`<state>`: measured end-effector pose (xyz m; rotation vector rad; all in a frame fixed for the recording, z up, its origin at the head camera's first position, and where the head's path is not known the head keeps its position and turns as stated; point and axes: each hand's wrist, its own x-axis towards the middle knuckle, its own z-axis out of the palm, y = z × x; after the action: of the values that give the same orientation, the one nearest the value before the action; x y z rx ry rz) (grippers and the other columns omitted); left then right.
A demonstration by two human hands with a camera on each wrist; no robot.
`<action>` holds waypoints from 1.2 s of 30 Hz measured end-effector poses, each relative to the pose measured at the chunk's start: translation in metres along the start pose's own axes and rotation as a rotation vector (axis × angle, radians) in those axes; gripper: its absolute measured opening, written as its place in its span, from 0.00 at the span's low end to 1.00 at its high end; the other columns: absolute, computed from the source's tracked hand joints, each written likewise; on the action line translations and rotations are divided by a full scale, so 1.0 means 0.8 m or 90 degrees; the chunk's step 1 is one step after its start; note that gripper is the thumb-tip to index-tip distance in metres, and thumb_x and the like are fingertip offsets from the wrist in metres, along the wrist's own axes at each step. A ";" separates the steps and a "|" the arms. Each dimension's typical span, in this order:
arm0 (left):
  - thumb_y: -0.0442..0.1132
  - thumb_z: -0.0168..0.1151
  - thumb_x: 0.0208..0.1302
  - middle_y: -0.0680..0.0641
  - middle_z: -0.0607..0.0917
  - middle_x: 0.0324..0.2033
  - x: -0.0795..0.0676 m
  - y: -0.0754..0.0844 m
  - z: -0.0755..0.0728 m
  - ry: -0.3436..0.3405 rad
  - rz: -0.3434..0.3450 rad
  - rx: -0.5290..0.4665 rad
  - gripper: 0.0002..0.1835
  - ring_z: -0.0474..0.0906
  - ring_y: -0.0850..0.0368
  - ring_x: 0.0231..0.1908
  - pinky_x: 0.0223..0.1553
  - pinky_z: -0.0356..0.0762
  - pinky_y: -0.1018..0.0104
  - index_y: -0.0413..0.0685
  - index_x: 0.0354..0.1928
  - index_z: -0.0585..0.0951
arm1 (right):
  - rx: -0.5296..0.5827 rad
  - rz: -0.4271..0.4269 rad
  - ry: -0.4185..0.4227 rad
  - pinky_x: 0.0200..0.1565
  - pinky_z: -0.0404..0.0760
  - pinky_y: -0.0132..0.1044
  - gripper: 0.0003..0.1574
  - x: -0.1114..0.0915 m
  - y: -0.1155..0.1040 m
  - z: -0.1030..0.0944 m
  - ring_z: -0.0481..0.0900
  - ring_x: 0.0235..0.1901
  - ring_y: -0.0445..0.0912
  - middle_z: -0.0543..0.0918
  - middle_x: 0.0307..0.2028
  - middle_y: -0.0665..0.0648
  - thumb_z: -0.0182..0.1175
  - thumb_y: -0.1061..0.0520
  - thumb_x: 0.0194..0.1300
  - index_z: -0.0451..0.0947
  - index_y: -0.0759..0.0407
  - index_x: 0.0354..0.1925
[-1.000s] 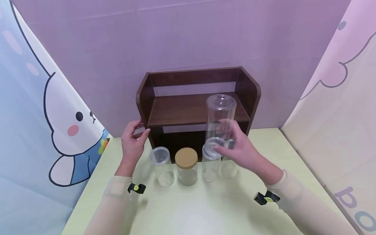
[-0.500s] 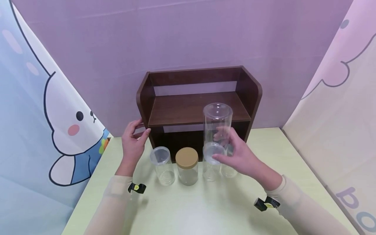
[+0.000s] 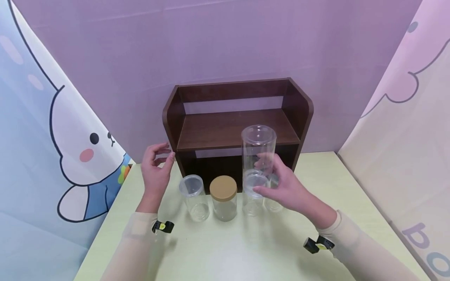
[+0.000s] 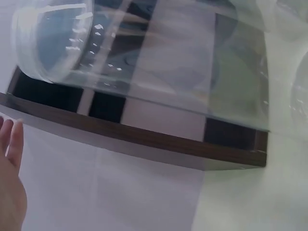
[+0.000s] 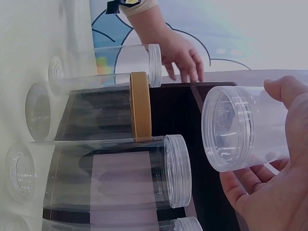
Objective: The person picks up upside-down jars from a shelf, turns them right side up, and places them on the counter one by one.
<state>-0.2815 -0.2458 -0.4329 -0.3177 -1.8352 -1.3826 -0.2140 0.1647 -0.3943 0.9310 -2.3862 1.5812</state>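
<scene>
My right hand (image 3: 281, 183) grips a clear plastic jar (image 3: 259, 140) around its lower part. The jar is upside down, its ridged, lid-like end (image 5: 228, 130) facing down. It hangs above a clear-lidded jar (image 5: 178, 171) on the table, with a gap between them in the right wrist view. To the left stand a jar with a tan lid (image 3: 223, 189) and another clear-lidded jar (image 3: 191, 185). My left hand (image 3: 156, 171) is beside the left panel of the dark brown shelf (image 3: 239, 127), fingers loosely bent around nothing and slightly apart from the wood.
One more clear jar (image 3: 273, 203) stands at the right end of the row, partly behind my right hand. The row is just in front of the shelf on a pale table (image 3: 211, 249). Purple cloth (image 3: 232, 43) hangs behind; printed curtains flank both sides.
The held jar has come down and slightly left with my right hand. My left hand has drawn away from the shelf's side panel, a little to the left.
</scene>
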 end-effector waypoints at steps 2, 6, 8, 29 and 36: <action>0.26 0.71 0.73 0.40 0.85 0.54 0.000 0.010 -0.001 0.021 0.015 0.000 0.17 0.83 0.58 0.52 0.49 0.84 0.74 0.35 0.60 0.84 | -0.003 -0.006 -0.001 0.64 0.81 0.63 0.52 0.000 0.000 0.001 0.82 0.58 0.53 0.82 0.65 0.59 0.81 0.64 0.63 0.65 0.51 0.78; 0.23 0.68 0.71 0.40 0.84 0.47 -0.001 0.040 -0.001 0.038 0.071 -0.030 0.12 0.83 0.57 0.49 0.47 0.84 0.72 0.28 0.53 0.82 | 0.003 -0.023 -0.004 0.63 0.82 0.61 0.53 -0.001 -0.002 0.005 0.83 0.58 0.53 0.82 0.64 0.59 0.81 0.65 0.62 0.65 0.53 0.77; 0.23 0.68 0.70 0.39 0.84 0.44 -0.002 0.058 0.000 0.027 0.112 -0.064 0.10 0.83 0.56 0.47 0.46 0.84 0.71 0.26 0.50 0.82 | 0.013 -0.026 -0.009 0.64 0.81 0.61 0.53 -0.002 -0.003 0.006 0.83 0.59 0.53 0.82 0.64 0.60 0.81 0.65 0.62 0.65 0.53 0.77; 0.57 0.72 0.76 0.38 0.83 0.57 -0.011 0.145 0.048 -0.349 0.064 -0.251 0.33 0.83 0.48 0.57 0.58 0.86 0.60 0.34 0.63 0.78 | 0.003 -0.091 -0.059 0.61 0.81 0.43 0.55 -0.013 -0.006 0.040 0.80 0.61 0.50 0.81 0.62 0.52 0.84 0.62 0.59 0.67 0.52 0.77; 0.69 0.71 0.72 0.41 0.82 0.65 -0.017 0.159 0.069 -0.440 0.044 -0.240 0.45 0.80 0.44 0.64 0.67 0.81 0.55 0.41 0.72 0.73 | 0.034 -0.109 -0.080 0.62 0.81 0.44 0.53 -0.015 -0.001 0.055 0.80 0.62 0.52 0.82 0.61 0.58 0.84 0.60 0.61 0.67 0.50 0.77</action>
<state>-0.2185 -0.1461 -0.3589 -1.1624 -2.0435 -1.6994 -0.1942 0.1311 -0.4182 1.2434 -2.2807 1.5734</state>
